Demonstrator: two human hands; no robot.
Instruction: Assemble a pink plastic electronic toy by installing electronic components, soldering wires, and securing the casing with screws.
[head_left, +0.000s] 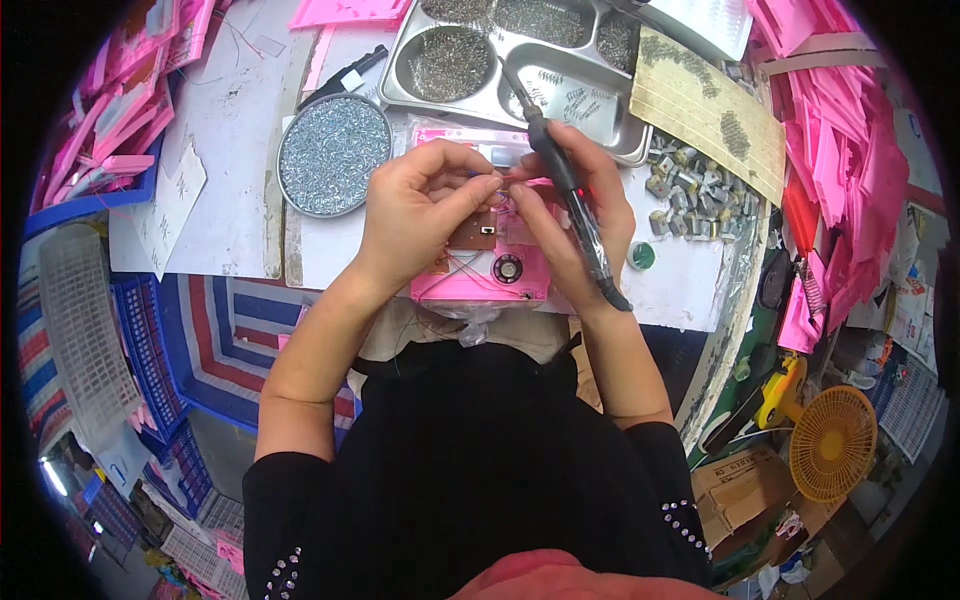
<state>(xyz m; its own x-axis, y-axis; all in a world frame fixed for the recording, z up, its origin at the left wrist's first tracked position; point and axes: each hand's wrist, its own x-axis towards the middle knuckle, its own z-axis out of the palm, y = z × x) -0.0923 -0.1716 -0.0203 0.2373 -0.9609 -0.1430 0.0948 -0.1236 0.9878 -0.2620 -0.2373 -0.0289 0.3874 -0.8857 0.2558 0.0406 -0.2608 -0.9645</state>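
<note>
My left hand (415, 205) is closed in a pinch on thin wires (511, 177) above a pink plastic housing (465, 288). My right hand (608, 215) is wrapped round a black-handled soldering iron (562, 165), its metal tip pointing up and away to the left. The right thumb and fingertips also meet at the wires, close to the left fingertips. Inside the housing lie a brown circuit board (470, 236) with a small white-and-black part and a round black part (507, 268). Fingers partly hide the housing's far side and the wire ends.
A round tin of small silvery pieces (335, 155) stands to the left. Beyond the housing is a metal compartment tray (480, 98) holding springs and small parts. Small metal motors (695, 195) and a yellowish card (715, 115) lie right. Pink plastic parts (835, 130) are piled far right.
</note>
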